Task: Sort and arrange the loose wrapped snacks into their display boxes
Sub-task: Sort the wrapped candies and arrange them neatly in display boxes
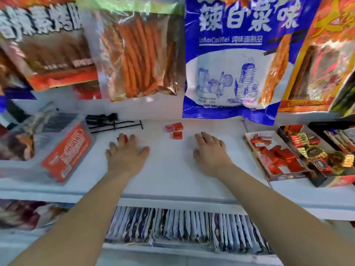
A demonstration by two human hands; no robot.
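Head view: loose red snacks (pixel 177 126) near the shelf (pixel 169 179) back edge look light and slick; pinch their sides. Left hand (pixel 124 153) lies flat, touching one; right hand (pixel 209 150) flat, empty.

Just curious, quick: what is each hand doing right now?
Left hand: open, touching a red snack.
Right hand: open, resting on the shelf, holding nothing.
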